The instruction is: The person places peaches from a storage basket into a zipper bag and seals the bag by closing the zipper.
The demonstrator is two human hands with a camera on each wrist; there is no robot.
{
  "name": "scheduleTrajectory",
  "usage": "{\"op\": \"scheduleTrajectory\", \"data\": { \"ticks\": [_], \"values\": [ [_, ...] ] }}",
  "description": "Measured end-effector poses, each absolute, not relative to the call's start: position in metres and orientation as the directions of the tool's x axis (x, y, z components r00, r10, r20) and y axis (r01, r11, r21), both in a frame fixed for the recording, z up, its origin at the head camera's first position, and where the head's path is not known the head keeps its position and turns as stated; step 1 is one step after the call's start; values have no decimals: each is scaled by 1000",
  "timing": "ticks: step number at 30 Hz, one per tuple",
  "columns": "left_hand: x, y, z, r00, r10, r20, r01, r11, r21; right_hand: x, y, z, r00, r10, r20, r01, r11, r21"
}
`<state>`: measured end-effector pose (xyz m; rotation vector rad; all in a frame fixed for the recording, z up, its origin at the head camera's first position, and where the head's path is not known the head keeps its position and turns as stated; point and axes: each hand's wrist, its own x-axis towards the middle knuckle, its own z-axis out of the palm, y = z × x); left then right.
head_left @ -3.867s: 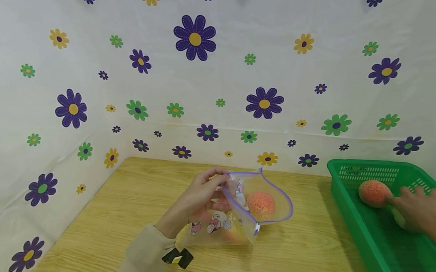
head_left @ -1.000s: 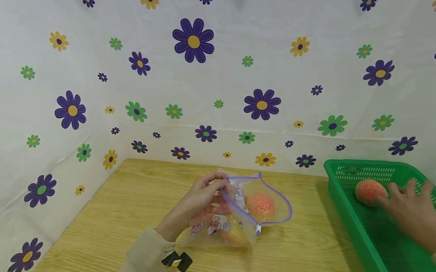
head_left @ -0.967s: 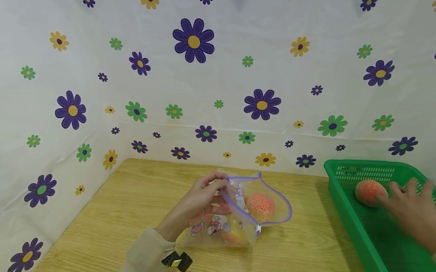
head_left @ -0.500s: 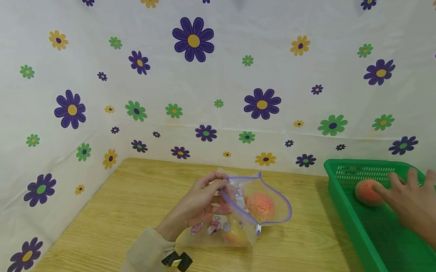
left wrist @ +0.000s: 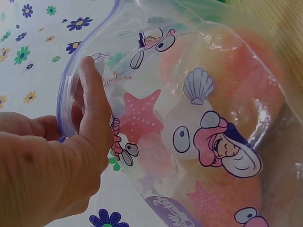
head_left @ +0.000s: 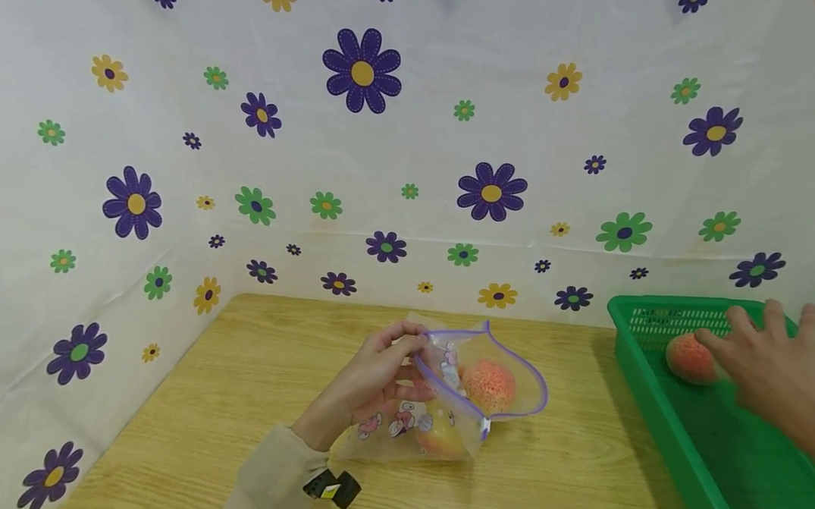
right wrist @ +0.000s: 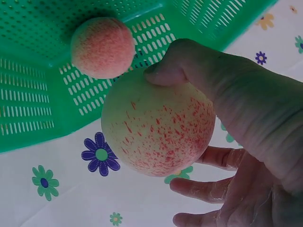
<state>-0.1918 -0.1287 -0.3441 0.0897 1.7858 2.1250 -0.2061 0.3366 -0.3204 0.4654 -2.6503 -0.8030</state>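
My left hand holds a clear zip bag by its purple-edged mouth, the fingers inside and the thumb outside. The mouth gapes to the right. Inside the bag lie several peaches; a speckled pink-orange peach shows through the opening. My right hand is over the green basket, gripping a pale peach with red flecks between thumb and fingers. From the head view the hand hides nearly all of that peach. A second, pinker peach lies in the basket beside it.
The green basket stands at the right side of the wooden table, its slotted walls rising around the peach. A white cloth with printed flowers hangs behind and to the left.
My right hand has risen a little from inside the basket, carrying the pale peach up. The left hand and the bag have stayed in place.
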Motion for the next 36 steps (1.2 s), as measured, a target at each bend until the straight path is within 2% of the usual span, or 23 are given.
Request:
{"op": "scheduleTrajectory", "data": {
  "ticks": [7, 17, 24, 36],
  "values": [
    [-192, -129, -346, -934, 309, -178, -227, -131, 965, -204, 327, -306, -897, -365, 249, -184, 821, 540],
    [-193, -127, -347, -932, 308, -192, -242, -131, 961, -202, 313, -303, -849, -398, 347, -183, 838, 514],
    [-192, -128, -349, -934, 307, -185, -235, -134, 963, -200, 305, -300, -788, -448, 422, -201, 835, 511],
    [-193, -128, -349, -932, 307, -194, -243, -132, 961, -196, 299, -296, -743, -489, 457, -241, 833, 499]
  ]
}}
